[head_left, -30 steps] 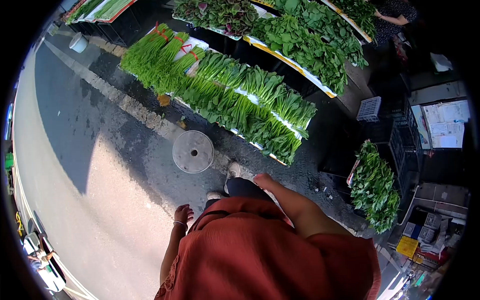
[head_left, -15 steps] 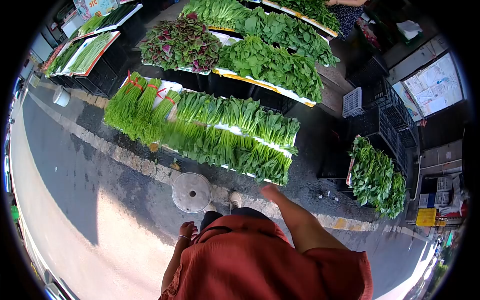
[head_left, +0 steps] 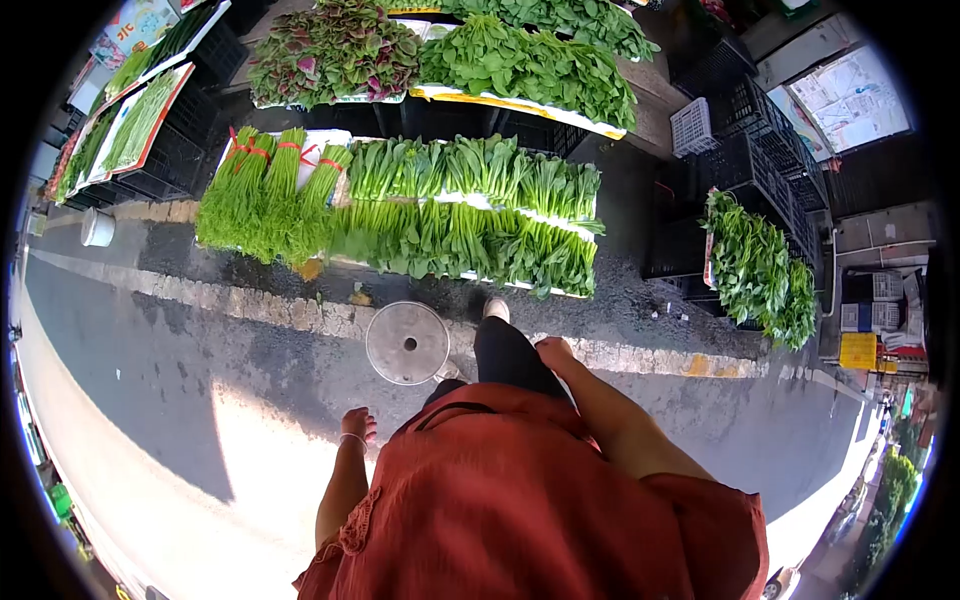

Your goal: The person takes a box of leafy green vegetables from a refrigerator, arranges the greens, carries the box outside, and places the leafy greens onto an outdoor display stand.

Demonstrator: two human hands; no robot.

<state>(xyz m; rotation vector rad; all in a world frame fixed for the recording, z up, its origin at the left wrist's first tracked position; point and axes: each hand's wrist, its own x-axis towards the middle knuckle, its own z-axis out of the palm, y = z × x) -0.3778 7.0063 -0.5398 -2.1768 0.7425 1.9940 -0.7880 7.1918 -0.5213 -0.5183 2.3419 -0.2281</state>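
My left hand (head_left: pixel 358 424) hangs beside my body, its fingers loosely bent and slightly apart, with nothing seen in them. Below and ahead of my waist, my right hand (head_left: pixel 554 351) is near my dark trouser leg; its fingers are mostly hidden. Closest in front is a round metal stool (head_left: pixel 408 343) with a hole in its top. Past it lie two rows of leafy greens (head_left: pixel 470 235) on white boards. At their left end stand feathery green bundles (head_left: pixel 265 200) tied with red bands.
Red-and-green amaranth (head_left: pixel 335 55) and more leafy greens (head_left: pixel 525 65) fill the higher stand behind. To the right are a pile of greens (head_left: pixel 760 270) and stacked black crates (head_left: pixel 770 170). A white bucket (head_left: pixel 97 228) stands at the left. A worn stone kerb (head_left: pixel 240 301) crosses the ground.
The stall now sits higher in view, with one foot forward near the greens. My right hand has drawn back from the front board's edge; my left hand has swung outward.
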